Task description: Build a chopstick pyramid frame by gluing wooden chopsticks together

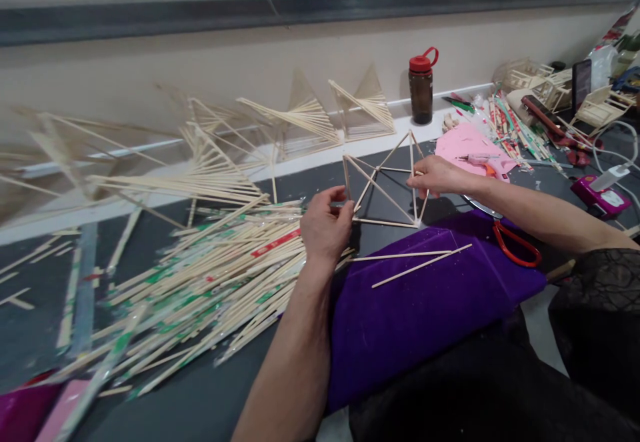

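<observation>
A small frame of thin wooden sticks, shaped like joined triangles, stands on the dark floor between my hands. My left hand pinches its left corner with fingers closed. My right hand grips its right side, fingers closed on a stick. Two loose sticks lie on a purple cloth just below the frame. A big heap of wrapped and bare chopsticks lies to the left of my left hand.
Finished stick structures lean along the wall. A brown bottle with a red cap stands by the wall. Red-handled scissors, a glue gun on pink foam, a phone and more stick models sit at the right.
</observation>
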{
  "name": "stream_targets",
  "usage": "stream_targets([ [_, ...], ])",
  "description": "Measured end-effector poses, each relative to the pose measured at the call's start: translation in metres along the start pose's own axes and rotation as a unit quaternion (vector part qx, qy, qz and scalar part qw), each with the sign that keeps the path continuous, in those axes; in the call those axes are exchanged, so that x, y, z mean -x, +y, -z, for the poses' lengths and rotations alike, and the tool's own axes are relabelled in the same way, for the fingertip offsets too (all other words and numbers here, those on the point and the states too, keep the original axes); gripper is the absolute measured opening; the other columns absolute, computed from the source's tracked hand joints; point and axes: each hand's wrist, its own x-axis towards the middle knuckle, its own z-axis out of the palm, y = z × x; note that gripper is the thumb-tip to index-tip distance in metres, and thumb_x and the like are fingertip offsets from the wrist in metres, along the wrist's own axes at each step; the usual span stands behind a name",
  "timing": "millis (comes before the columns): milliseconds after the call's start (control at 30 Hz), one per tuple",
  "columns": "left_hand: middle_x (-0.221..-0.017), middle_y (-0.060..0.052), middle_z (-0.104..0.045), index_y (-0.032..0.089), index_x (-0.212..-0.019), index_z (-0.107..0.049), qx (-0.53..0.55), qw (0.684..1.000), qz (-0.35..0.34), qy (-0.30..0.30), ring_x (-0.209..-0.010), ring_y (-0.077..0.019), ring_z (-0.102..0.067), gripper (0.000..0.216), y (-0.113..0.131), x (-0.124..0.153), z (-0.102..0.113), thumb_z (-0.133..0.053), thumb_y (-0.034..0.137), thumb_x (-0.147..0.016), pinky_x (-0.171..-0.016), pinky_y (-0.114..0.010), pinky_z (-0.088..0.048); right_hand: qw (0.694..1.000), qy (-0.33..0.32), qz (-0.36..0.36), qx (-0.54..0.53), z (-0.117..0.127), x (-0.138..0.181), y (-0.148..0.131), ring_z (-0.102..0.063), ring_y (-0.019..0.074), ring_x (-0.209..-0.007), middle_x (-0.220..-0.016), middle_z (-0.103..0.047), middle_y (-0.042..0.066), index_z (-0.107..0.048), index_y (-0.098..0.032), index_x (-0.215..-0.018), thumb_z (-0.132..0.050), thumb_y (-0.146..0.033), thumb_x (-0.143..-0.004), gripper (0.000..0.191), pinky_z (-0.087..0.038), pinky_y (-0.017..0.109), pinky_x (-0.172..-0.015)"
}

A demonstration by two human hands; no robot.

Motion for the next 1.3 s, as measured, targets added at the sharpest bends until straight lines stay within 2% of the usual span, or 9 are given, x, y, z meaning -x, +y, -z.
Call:
stream_targets([
  [167, -0.094, -0.004, -0.075, 0.020, -0.101, -0.072, 0.006, 1.000, 0.006, 0.011, -0.073, -0.0181, -0.067, 0.029, 0.008, 0.006, 0.005, -0.060, 0.039, -0.082, -0.076, -0.032, -0.052, 1.000, 0.002, -0.013, -0.022, -0.002, -0.005, 0.011, -0.053, 0.0065, -0.048, -0.076, -0.077, 0.007, -0.070, -0.010, -0.083, -0.060, -0.021, -0.097, 0.020, -0.044, 0.020, -0.056],
  [233, -0.085, -0.003, -0.074, 0.021, -0.091, -0.072, 0.003, 1.000, -0.006, -0.011, -0.072, -0.0184, -0.066, 0.025, 0.012, 0.009, 0.006, -0.060, 0.041, -0.083, -0.075, -0.032, -0.051, 0.999, 0.000, -0.020, -0.028, -0.001, -0.005, 0.012, -0.053, 0.0071, -0.048, -0.073, -0.076, 0.007, -0.070, -0.010, -0.084, -0.061, -0.021, -0.096, 0.018, -0.043, 0.021, -0.054],
  [300, -0.078, -0.002, -0.073, 0.022, -0.085, -0.073, 0.000, 0.998, -0.025, -0.058, -0.071, -0.0185, -0.066, 0.024, 0.016, 0.013, 0.004, -0.060, 0.042, -0.084, -0.073, -0.031, -0.050, 0.999, -0.001, -0.017, -0.036, -0.001, -0.006, 0.012, -0.053, 0.0071, -0.047, -0.072, -0.076, 0.006, -0.070, -0.011, -0.084, -0.061, -0.019, -0.095, 0.017, -0.043, 0.021, -0.054],
  [433, -0.093, -0.004, -0.076, 0.023, -0.098, -0.078, -0.046, 0.978, -0.104, -0.173, -0.080, -0.0205, -0.069, 0.024, 0.020, 0.022, -0.005, -0.067, 0.040, -0.084, -0.073, -0.031, -0.050, 0.999, 0.005, -0.002, -0.039, -0.004, -0.010, 0.014, -0.053, 0.0061, -0.047, -0.073, -0.075, 0.005, -0.070, -0.011, -0.081, -0.060, -0.015, -0.092, 0.015, -0.044, 0.019, -0.054],
  [567, -0.106, -0.007, -0.075, 0.024, -0.105, -0.080, -0.157, 0.951, -0.149, -0.222, -0.091, -0.0236, -0.071, 0.022, 0.028, 0.029, -0.016, -0.066, 0.034, -0.091, -0.072, -0.031, -0.048, 0.999, 0.018, 0.010, -0.037, -0.006, -0.016, 0.016, -0.054, 0.0065, -0.048, -0.072, -0.074, 0.004, -0.071, -0.011, -0.081, -0.059, -0.013, -0.090, 0.015, -0.043, 0.019, -0.054],
  [800, -0.114, -0.009, -0.072, 0.023, -0.106, -0.079, -0.253, 0.927, -0.153, -0.229, -0.092, -0.0237, -0.071, 0.028, 0.045, 0.030, -0.026, -0.053, 0.032, -0.103, -0.065, -0.031, -0.042, 0.999, 0.036, -0.004, -0.035, -0.002, -0.019, 0.013, -0.054, 0.0060, -0.048, -0.074, -0.076, 0.005, -0.073, -0.010, -0.084, -0.060, -0.012, -0.089, 0.014, -0.042, 0.018, -0.052],
  [1167, -0.113, -0.008, -0.072, 0.022, -0.104, -0.077, -0.293, 0.904, -0.203, -0.236, -0.091, -0.0214, -0.071, 0.032, 0.050, 0.031, -0.033, -0.046, 0.030, -0.107, -0.060, -0.031, -0.036, 0.998, 0.045, -0.013, -0.049, 0.000, -0.015, 0.020, -0.051, 0.0053, -0.045, -0.074, -0.076, 0.004, -0.070, -0.010, -0.082, -0.060, -0.013, -0.090, 0.013, -0.041, 0.017, -0.050],
  [1300, -0.111, -0.008, -0.073, 0.022, -0.103, -0.078, -0.270, 0.912, -0.207, -0.231, -0.090, -0.0204, -0.071, 0.031, 0.048, 0.032, -0.032, -0.048, 0.030, -0.106, -0.060, -0.030, -0.036, 0.999, 0.033, -0.037, -0.003, 0.007, -0.008, 0.016, -0.053, 0.0064, -0.048, -0.077, -0.077, 0.006, -0.073, -0.009, -0.084, -0.060, -0.019, -0.094, 0.018, -0.042, 0.019, -0.053],
])
